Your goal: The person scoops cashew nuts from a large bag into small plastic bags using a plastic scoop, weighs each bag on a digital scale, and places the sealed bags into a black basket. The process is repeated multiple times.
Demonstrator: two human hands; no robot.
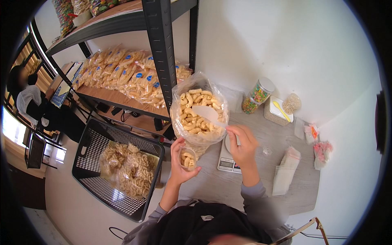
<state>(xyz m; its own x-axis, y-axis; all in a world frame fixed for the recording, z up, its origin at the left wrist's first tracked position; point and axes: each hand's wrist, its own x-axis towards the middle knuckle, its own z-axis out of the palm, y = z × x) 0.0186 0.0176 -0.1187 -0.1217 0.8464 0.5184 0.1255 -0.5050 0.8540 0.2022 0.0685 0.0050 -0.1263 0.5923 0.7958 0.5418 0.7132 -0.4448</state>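
My left hand (pixel 180 167) is wrapped around a small clear plastic cup (pixel 187 157) with several curved macaroni-shaped snack pieces in it. Between the fingers of my right hand (pixel 243 142) is the handle of a translucent plastic scoop (pixel 208 114). The scoop's blade lies over the snack pieces in a large open clear plastic bag (pixel 200 118), which stands at the table's left side. Below my right hand, a white digital kitchen scale (pixel 226 163) is partly covered by that hand and the bag.
Left of the table, a black plastic basket (pixel 118 130) holds bagged curly snacks (pixel 131 168). A metal shelf post (pixel 160 55) rises beside the bag; labelled snack packs (pixel 122 73) fill the shelf. Jars (pixel 260 90), a lidded tub (pixel 277 111) and clear pouches (pixel 286 171) lie rightward. A person (pixel 39 104) is far left.
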